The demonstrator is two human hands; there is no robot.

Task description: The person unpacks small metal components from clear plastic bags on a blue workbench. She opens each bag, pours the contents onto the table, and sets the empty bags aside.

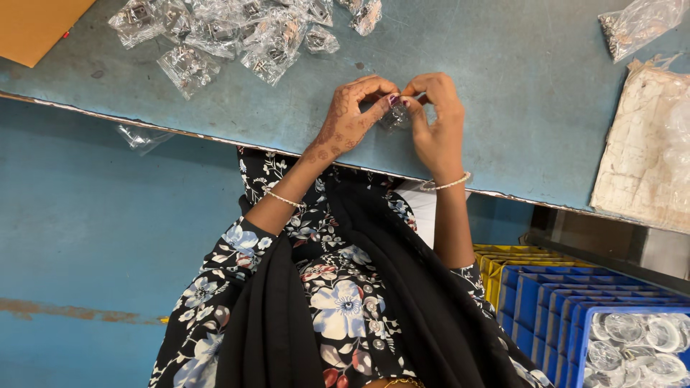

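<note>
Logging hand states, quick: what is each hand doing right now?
Left hand: closed, pinching the small clear packet.
Right hand: closed, pinching the same packet.

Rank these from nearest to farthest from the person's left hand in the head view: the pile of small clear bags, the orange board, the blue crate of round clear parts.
From the left hand:
1. Pile of small clear bags, on the table just beyond the hand, toward the picture's upper left.
2. Blue crate of round clear parts, off the table, at the lower right.
3. Orange board, at the table's far upper-left corner.

Two hands (392,118), one small packet (394,116), several stacked blue crates (546,302).
</note>
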